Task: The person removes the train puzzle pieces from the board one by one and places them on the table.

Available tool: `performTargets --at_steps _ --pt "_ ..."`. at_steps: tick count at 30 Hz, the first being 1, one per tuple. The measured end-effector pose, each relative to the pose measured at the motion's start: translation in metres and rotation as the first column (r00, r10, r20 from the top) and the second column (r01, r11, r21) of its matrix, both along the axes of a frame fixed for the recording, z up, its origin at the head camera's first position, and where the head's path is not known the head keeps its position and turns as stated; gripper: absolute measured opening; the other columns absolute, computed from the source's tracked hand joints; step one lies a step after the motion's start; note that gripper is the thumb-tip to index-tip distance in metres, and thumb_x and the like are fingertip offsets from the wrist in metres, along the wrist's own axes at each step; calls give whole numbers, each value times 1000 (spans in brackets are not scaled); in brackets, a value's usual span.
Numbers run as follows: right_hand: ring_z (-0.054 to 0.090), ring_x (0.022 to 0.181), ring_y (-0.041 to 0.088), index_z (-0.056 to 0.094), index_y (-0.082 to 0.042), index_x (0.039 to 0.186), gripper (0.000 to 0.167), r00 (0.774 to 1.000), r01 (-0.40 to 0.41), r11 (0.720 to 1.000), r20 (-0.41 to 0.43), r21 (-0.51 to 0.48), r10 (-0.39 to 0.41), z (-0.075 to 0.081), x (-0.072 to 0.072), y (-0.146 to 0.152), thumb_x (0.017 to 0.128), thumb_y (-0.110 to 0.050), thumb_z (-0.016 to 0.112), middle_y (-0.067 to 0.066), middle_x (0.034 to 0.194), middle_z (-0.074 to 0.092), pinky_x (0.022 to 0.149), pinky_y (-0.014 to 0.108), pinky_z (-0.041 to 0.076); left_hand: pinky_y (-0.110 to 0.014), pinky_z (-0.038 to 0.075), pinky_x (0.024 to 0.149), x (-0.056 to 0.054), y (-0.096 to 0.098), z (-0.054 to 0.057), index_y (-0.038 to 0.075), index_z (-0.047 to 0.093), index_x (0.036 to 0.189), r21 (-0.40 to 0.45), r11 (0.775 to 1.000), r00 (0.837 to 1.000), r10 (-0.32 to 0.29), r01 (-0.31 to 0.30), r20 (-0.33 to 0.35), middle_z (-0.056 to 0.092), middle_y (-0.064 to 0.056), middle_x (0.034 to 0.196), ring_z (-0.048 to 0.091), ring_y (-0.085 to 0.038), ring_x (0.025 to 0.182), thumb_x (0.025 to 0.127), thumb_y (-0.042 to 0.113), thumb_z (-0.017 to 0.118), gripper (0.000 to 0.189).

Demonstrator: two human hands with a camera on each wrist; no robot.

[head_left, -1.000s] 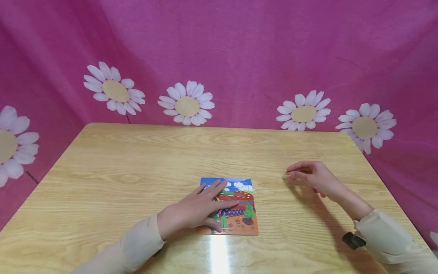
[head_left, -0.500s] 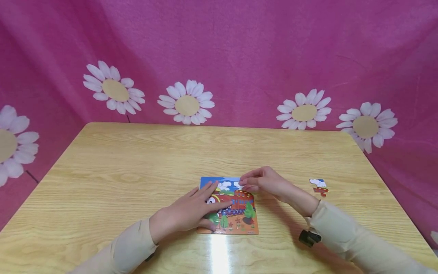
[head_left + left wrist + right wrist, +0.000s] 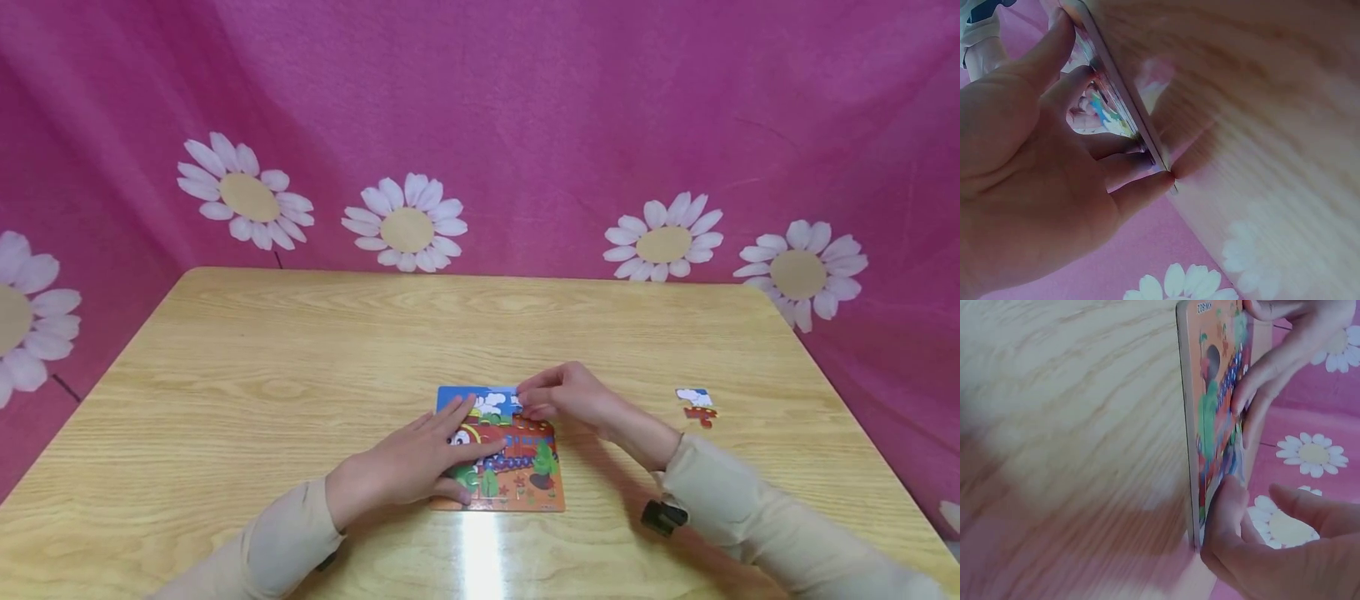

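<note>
A square jigsaw puzzle with a red train, clouds and green trees lies on the table in the head view. My left hand rests on its left part, fingers spread and fairly straight, covering some of the picture. At the puzzle's upper right corner, my right hand pinches a puzzle piece, largely hidden by the fingers. In the right wrist view that puzzle piece shows a pale edge tilted up from the board beside the fingertips. The board's edge runs along the left fingertips in the left wrist view.
To the right lie a white-and-blue cloud piece and a red piece, close together. The wooden table ends at a pink curtain printed with white daisies. Light glares off the tabletop in front of the puzzle.
My right hand has moved left from beside the loose pieces to the puzzle's upper right, then slightly further left. The left hand has drawn back a little left on the board.
</note>
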State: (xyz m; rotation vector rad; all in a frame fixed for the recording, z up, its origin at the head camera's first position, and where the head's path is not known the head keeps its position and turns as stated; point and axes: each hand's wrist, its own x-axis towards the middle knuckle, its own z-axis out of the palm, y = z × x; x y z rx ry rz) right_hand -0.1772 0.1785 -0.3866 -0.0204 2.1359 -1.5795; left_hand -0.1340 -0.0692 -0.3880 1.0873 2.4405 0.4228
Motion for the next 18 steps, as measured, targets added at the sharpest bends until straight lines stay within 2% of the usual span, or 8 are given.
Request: performTargets --at_steps 6,10,18 --pt "70 73 17 66 12 112 30 997 -29 996 -62 82 34 -7 -3 -13 89 -7 70 15 88 72 72 33 58 -52 19 115 0 -1 1 31 40 151 4 1000 1000 -15 15 -17 7 -18 163 2 -33 149 92 44 61 63" --pt "66 65 14 69 9 107 24 993 -34 987 -107 155 51 -10 -4 -21 87 -5 72 8 78 69 65 30 57 -52 20 115 0 -2 1 30 41 151 5 1000 999 -30 30 -34 7 -19 162 3 -34 149 93 44 61 63" --pt "63 60 12 68 7 101 18 988 -9 981 -150 196 39 -11 -4 -26 86 -1 73 7 76 66 59 28 55 -54 21 114 0 -3 0 29 40 151 20 999 997 -46 47 -57 8 -21 161 5 -36 148 92 44 61 64"
